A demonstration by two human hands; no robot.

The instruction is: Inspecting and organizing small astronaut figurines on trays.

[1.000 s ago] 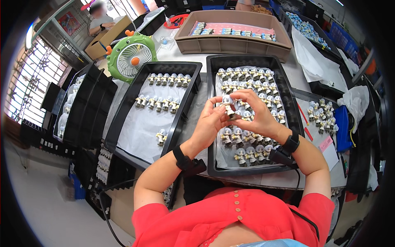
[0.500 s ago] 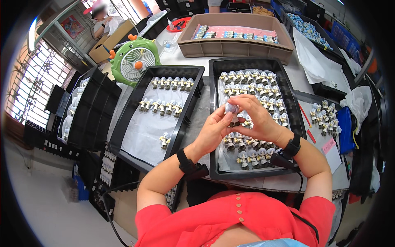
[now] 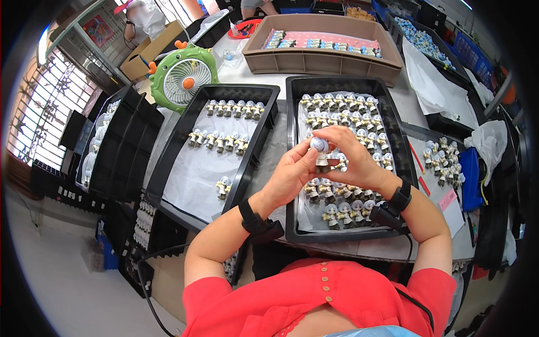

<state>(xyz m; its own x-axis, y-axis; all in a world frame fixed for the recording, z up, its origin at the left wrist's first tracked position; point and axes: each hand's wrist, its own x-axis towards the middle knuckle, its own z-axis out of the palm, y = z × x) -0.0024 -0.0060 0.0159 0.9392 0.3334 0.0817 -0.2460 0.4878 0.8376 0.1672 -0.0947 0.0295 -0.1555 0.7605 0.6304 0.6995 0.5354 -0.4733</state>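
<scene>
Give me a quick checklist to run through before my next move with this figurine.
1. Figurine secured: ok; the held figurine sits between the fingers of the left hand and right hand.
2. Face inspected: cannot tell; its hair side seems turned toward the camera.
3. Liner under the left tray's figurines: ok; a white liner shows there.
4. Left tray's nearest row filled: not ok; only one lone figurine.
5. Right tray fully visible: not ok; the hands cover some figurines.
</scene>
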